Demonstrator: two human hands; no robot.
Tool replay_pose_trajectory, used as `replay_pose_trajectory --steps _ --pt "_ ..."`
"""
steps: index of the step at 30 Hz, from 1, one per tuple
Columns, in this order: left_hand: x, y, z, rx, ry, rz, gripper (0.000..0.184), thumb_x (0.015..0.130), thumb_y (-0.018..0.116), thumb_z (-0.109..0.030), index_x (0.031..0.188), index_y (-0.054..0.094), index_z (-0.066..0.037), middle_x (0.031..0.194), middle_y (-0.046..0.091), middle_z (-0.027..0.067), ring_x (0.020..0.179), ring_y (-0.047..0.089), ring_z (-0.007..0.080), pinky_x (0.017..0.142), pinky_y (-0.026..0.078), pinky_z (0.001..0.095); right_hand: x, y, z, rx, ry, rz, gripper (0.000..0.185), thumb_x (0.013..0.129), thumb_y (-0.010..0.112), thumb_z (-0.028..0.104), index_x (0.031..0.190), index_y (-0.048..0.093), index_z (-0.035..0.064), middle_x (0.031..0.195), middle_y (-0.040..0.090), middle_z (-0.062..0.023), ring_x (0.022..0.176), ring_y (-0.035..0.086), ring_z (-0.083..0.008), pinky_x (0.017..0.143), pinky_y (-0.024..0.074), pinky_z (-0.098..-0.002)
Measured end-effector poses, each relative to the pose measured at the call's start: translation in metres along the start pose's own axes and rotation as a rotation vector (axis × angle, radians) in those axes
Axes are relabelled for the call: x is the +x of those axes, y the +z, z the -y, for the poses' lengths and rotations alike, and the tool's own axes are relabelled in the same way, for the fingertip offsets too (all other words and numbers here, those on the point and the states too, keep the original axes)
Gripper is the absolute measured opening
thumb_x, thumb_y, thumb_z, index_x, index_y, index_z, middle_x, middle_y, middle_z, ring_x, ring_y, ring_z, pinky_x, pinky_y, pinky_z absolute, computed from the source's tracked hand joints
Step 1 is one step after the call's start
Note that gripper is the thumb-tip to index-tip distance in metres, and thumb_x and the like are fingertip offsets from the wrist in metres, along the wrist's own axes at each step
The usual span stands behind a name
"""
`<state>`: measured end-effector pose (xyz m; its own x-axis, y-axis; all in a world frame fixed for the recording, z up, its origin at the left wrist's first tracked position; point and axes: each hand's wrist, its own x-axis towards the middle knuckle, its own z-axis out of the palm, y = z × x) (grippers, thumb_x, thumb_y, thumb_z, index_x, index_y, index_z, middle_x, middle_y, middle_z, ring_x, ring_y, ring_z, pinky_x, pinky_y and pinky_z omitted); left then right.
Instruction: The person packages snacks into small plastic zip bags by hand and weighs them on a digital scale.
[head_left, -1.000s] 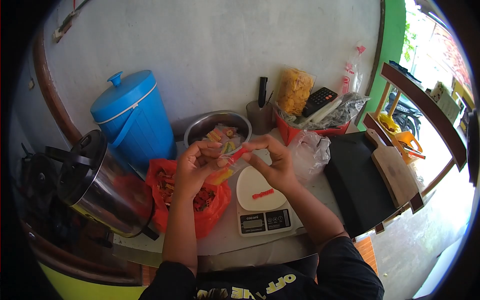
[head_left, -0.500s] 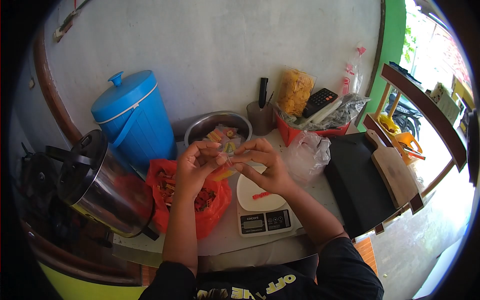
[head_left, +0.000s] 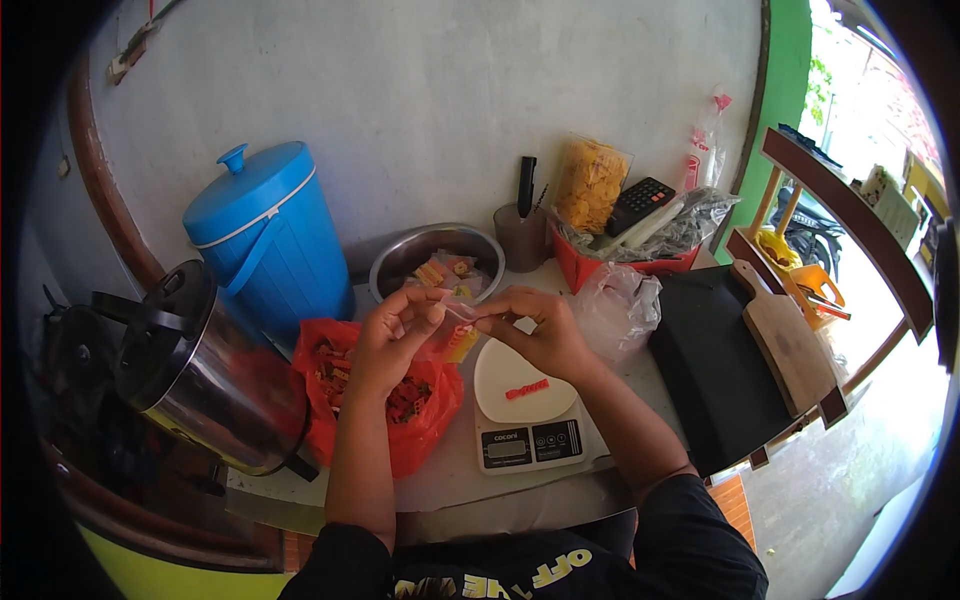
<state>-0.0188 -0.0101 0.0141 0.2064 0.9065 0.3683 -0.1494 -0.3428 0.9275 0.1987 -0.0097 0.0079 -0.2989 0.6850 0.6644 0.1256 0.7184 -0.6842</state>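
Note:
Between my two hands hangs a small clear plastic bag (head_left: 461, 343) with yellow and red pieces inside. My left hand (head_left: 398, 335) pinches its top on one side, and my right hand (head_left: 535, 330) pinches the other side. To the right below the bag, a white kitchen scale (head_left: 530, 448) bears a red wavy piece (head_left: 527, 389) on its plate. A red plastic bag (head_left: 425, 440) full of red and orange pieces stands open under my left forearm. Behind my hands, a metal bowl (head_left: 405, 242) contains several small filled packets (head_left: 436, 272).
At the left stand a blue drink cooler (head_left: 270, 235) and a steel pot (head_left: 225, 385). A crumpled clear bag (head_left: 615, 310) lies right of my right hand. Behind it sits a red box (head_left: 575, 270) holding a calculator (head_left: 640, 203). A wooden cutting board (head_left: 790, 345) rests on a black surface (head_left: 700, 365).
My fingers have shifted along the top of the small bag, and my right hand has turned slightly. The bag now hangs lower and straighter, its contents showing more clearly.

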Motion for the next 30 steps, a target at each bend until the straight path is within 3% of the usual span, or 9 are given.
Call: replay_pose_trajectory --steps 4,7,10,13,16,19,22,28,30 --pt "-0.001 0.000 -0.002 -0.001 -0.012 0.050 0.024 0.087 0.071 -0.009 0.109 0.063 -0.002 0.100 0.069 0.0073 0.094 0.064 0.0123 0.083 0.052 0.0251 0.000 0.000 -0.004 0.054 0.007 -0.012 0.021 0.085 0.071 0.006 0.106 0.071 0.0070 0.087 0.068 -0.0069 0.071 0.062 -0.0115 0.067 0.0506 -0.0258" --pt "0.000 -0.001 0.002 -0.013 0.017 0.059 0.024 0.085 0.072 -0.005 0.107 0.064 -0.001 0.097 0.070 0.0085 0.089 0.066 0.0127 0.078 0.055 0.0257 -0.001 0.001 -0.004 0.139 0.090 -0.004 0.028 0.086 0.071 0.005 0.113 0.066 0.0037 0.093 0.068 -0.0041 0.082 0.064 -0.0085 0.072 0.0511 -0.0243" --pt "0.000 -0.001 0.003 -0.014 0.038 0.060 0.026 0.082 0.074 -0.003 0.106 0.064 -0.001 0.095 0.070 0.0081 0.085 0.066 0.0121 0.074 0.055 0.0252 -0.002 0.001 -0.003 0.119 0.124 0.014 0.031 0.086 0.070 0.004 0.117 0.062 0.0038 0.095 0.069 -0.0025 0.082 0.063 -0.0073 0.072 0.0508 -0.0236" --pt "0.001 -0.001 0.005 0.008 0.063 0.024 0.027 0.081 0.074 -0.001 0.106 0.064 -0.001 0.093 0.070 0.0071 0.083 0.066 0.0111 0.071 0.054 0.0246 -0.001 0.000 -0.002 0.153 0.133 0.007 0.034 0.084 0.073 0.005 0.116 0.061 0.0047 0.096 0.069 -0.0032 0.083 0.064 -0.0081 0.071 0.0505 -0.0240" --pt "0.002 -0.006 0.004 0.046 0.098 -0.050 0.026 0.080 0.075 0.000 0.104 0.064 0.000 0.090 0.070 0.0071 0.081 0.066 0.0107 0.069 0.054 0.0238 0.002 -0.012 0.009 -0.036 0.165 0.061 0.037 0.080 0.076 0.011 0.114 0.061 0.0097 0.095 0.070 -0.0040 0.080 0.067 -0.0155 0.071 0.0512 -0.0299" --pt "0.003 -0.010 0.000 0.035 0.133 -0.128 0.025 0.079 0.075 0.003 0.102 0.063 0.000 0.089 0.070 0.0081 0.080 0.066 0.0112 0.070 0.054 0.0233 -0.006 -0.024 -0.023 -0.424 0.118 0.421 0.043 0.072 0.080 0.020 0.110 0.061 0.0122 0.097 0.069 -0.0042 0.085 0.068 -0.0214 0.072 0.0517 -0.0342" --pt "0.004 -0.013 -0.001 0.000 0.181 -0.163 0.026 0.078 0.075 0.004 0.100 0.062 0.001 0.088 0.070 0.0092 0.081 0.067 0.0123 0.072 0.055 0.0234 -0.011 -0.019 -0.024 -0.613 0.378 0.821 0.041 0.072 0.079 0.025 0.107 0.061 0.0135 0.095 0.069 -0.0026 0.087 0.067 -0.0228 0.073 0.0509 -0.0370" --pt "0.003 -0.014 -0.002 -0.002 0.190 -0.159 0.027 0.077 0.076 0.004 0.100 0.062 0.001 0.088 0.070 0.0092 0.083 0.068 0.0131 0.075 0.056 0.0244 -0.012 0.007 -0.039 -0.680 0.522 0.997 0.040 0.071 0.078 0.023 0.107 0.062 0.0138 0.093 0.070 -0.0034 0.092 0.066 -0.0234 0.074 0.0503 -0.0377" --pt "0.003 -0.012 -0.001 -0.004 0.174 -0.157 0.028 0.077 0.076 0.004 0.101 0.062 0.001 0.088 0.069 0.0087 0.083 0.067 0.0127 0.075 0.056 0.0244 -0.013 0.004 -0.048 -0.664 0.405 0.928 0.039 0.071 0.077 0.023 0.106 0.062 0.0134 0.091 0.070 -0.0030 0.090 0.067 -0.0236 0.074 0.0503 -0.0374"
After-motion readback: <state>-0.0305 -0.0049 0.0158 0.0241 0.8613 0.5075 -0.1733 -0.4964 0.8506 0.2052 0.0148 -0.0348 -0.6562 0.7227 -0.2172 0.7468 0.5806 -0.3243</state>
